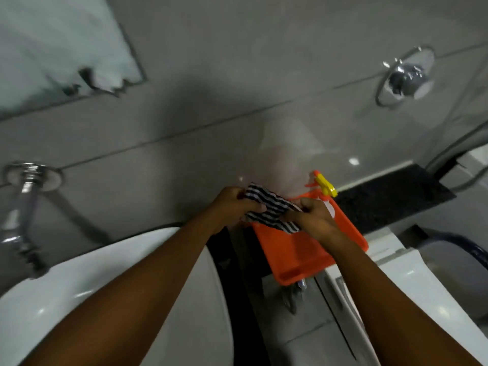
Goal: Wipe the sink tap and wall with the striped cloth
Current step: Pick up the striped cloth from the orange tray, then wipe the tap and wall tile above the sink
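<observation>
The black-and-white striped cloth (266, 208) is stretched between both hands above an orange tray (298, 253). My left hand (232, 204) grips its left end and my right hand (313, 216) grips its right end. The chrome sink tap (22, 212) juts from the grey tiled wall (211, 107) at the far left, above the white sink (132, 286). Both hands are well to the right of the tap and away from the wall.
A spray bottle with a yellow and orange trigger (323, 184) stands at the tray's far side. A mirror (60, 43) hangs upper left, a chrome towel ring (405, 77) upper right. A dark stone ledge (390, 204) and white fixtures lie to the right.
</observation>
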A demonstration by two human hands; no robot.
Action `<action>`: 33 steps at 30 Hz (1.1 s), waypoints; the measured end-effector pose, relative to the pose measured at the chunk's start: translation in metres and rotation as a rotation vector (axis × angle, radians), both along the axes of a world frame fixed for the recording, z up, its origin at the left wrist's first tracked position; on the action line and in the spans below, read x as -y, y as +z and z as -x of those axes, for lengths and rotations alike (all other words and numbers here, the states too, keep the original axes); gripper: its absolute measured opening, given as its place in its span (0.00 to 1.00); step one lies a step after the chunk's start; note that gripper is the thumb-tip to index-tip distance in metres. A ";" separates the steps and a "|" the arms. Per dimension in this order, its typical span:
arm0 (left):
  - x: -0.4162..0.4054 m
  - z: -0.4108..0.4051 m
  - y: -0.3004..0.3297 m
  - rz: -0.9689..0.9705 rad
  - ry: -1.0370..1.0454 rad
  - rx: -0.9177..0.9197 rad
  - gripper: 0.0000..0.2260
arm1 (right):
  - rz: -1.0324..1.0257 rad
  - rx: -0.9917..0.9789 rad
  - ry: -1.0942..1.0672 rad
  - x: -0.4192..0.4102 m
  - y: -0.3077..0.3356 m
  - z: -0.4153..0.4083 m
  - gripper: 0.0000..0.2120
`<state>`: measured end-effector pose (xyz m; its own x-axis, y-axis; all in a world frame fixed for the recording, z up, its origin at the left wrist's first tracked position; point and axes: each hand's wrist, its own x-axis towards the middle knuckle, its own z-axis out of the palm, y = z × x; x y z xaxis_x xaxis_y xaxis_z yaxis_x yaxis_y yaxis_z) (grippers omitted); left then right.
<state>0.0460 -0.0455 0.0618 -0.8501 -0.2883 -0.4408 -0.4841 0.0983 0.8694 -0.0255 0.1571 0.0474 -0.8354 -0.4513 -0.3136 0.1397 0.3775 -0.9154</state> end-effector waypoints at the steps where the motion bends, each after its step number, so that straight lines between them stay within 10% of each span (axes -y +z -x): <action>1: 0.005 -0.019 0.020 -0.028 0.043 -0.056 0.14 | 0.055 -0.020 0.048 0.006 0.022 -0.009 0.07; 14: 0.121 -0.259 0.170 -0.118 0.609 -0.242 0.18 | 0.393 0.453 0.439 0.183 0.166 -0.159 0.13; 21: 0.192 -0.268 0.185 0.073 0.788 -0.254 0.18 | 0.411 0.336 0.230 0.277 0.180 -0.179 0.10; 26: 0.193 -0.249 0.182 0.987 0.803 0.042 0.24 | 0.282 0.190 0.062 0.313 0.165 -0.170 0.15; 30: 0.178 -0.215 0.179 0.882 0.569 0.145 0.26 | 0.287 0.069 0.047 0.314 0.156 -0.177 0.10; 33: 0.181 -0.196 0.172 0.789 0.563 0.179 0.23 | 0.312 -0.511 0.021 0.292 0.154 -0.171 0.04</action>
